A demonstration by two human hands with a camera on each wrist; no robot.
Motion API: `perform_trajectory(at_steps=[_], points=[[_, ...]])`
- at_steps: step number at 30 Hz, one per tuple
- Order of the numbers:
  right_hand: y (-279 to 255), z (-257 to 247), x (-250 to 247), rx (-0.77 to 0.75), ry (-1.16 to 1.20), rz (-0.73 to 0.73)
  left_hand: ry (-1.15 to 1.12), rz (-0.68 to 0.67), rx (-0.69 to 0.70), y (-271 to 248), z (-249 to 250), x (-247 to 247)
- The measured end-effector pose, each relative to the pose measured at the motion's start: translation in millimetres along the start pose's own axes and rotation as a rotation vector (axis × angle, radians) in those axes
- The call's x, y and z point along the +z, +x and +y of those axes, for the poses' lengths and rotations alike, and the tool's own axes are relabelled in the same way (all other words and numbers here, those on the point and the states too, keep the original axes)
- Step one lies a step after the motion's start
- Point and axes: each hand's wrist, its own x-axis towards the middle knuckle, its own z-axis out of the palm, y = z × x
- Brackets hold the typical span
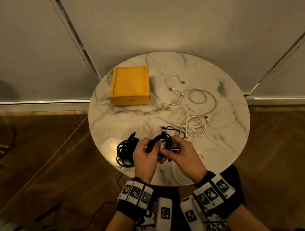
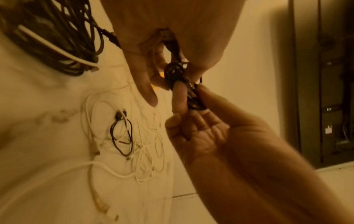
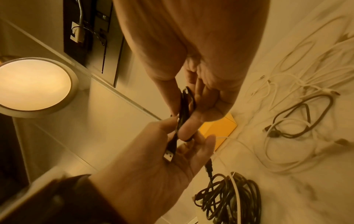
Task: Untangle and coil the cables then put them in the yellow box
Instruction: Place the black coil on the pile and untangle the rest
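Observation:
Both hands hold a small coil of black cable (image 1: pixel 160 140) above the near edge of the round marble table (image 1: pixel 131 119). My left hand (image 1: pixel 149 144) pinches the coil (image 2: pixel 175 72) and its USB plug (image 3: pixel 169 156). My right hand (image 1: pixel 168 146) grips the coil's (image 3: pixel 184 103) other side. The yellow box (image 1: pixel 130 86) stands open at the table's back left, also in the right wrist view (image 3: pixel 218 130). A bigger bundle of black cable (image 1: pixel 125 149) lies left of my hands. A thin black cable (image 1: pixel 173 130) and tangled white cables (image 1: pixel 191 114) lie beyond and to the right.
A white cable (image 1: pixel 176 175) runs under my right wrist and over the table's near edge. A thin dark wire (image 1: pixel 99 207) trails on the wooden floor at the left. A round lit lamp (image 3: pixel 32 86) shows in the right wrist view.

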Motion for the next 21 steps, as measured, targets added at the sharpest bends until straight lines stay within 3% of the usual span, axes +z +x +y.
perform_trajectory(at_steps=[5, 9, 12, 17, 21], points=[[-1, 2, -3, 0.076, -0.001, 0.009, 0.131, -0.066, 0.109, 10, 5, -8], [8, -6, -18, 0.198, 0.282, 0.108, 0.036, -0.170, 0.106, 7, 20, -5], [9, -12, -26, 0.282, 0.370, 0.060, 0.018, -0.279, 0.146, 3, 26, -2], [7, -17, -39, 0.219, -0.035, -0.128, 0.140, -0.366, 0.262, 5, 27, -5], [7, -21, -51, 0.172, -0.148, -0.298, 0.229, -0.482, 0.315, 6, 35, -9]])
